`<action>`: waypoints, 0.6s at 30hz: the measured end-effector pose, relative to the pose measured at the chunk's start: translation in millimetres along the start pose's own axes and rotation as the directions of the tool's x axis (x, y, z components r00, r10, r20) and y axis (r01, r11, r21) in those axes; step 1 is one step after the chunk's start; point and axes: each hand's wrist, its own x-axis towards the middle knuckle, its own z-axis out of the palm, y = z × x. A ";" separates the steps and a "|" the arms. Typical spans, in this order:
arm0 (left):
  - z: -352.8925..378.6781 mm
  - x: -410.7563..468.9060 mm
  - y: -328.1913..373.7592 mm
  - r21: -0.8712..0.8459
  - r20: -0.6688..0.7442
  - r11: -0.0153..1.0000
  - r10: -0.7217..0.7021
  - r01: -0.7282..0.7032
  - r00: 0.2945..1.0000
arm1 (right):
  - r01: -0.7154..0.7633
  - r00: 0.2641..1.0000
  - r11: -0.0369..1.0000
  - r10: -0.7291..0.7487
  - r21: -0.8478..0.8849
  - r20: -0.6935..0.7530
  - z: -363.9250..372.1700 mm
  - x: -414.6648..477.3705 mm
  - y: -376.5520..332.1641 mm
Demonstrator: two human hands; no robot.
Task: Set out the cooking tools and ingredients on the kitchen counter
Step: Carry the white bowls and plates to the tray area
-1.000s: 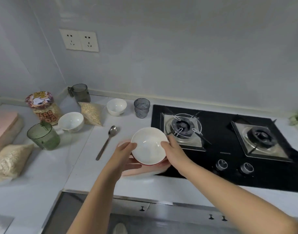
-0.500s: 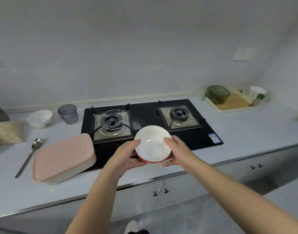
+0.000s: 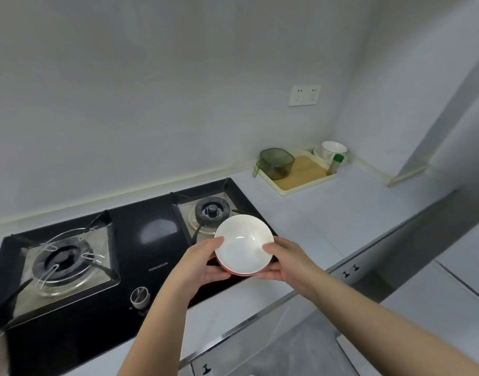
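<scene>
A: Two hands grip our bowl [image 3: 243, 244] at centre frame, over the lower right corner of the stove [image 3: 156, 232], with left hand [image 3: 203, 264] and right hand [image 3: 287, 263] curled round opposite sides.
B: Glazed ceramic, probably: light, slippery, breakable. We support its base.

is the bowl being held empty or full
Empty: the bowl shows a bare white inside, held by the left hand and right hand.

Both hands, left [image 3: 203, 263] and right [image 3: 288, 263], grip white bowl [image 3: 243, 244] above stove [image 3: 102, 267].
</scene>
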 end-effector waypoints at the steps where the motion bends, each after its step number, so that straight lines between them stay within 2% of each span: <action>1: 8.6 13.2 4.1 0.006 0.021 1.000 -0.003 0.003 1.000 | -0.004 1.000 1.000 0.004 0.003 -0.006 -12.4 8.7 -5.2; 9: 106.8 124.8 54.2 0.063 0.090 0.998 -0.015 0.010 0.996 | -0.015 0.998 1.000 0.016 0.023 -0.057 -120.8 81.4 -60.4; 14: 162.4 182.4 78.3 0.142 0.158 0.990 -0.035 0.012 0.987 | -0.007 0.987 0.974 0.043 0.226 -0.157 -177.0 109.2 -72.3; 18: 206.5 217.7 93.3 0.190 0.204 0.982 -0.039 0.000 0.978 | 0.011 0.972 0.956 0.059 0.294 -0.227 -222.0 133.0 -86.1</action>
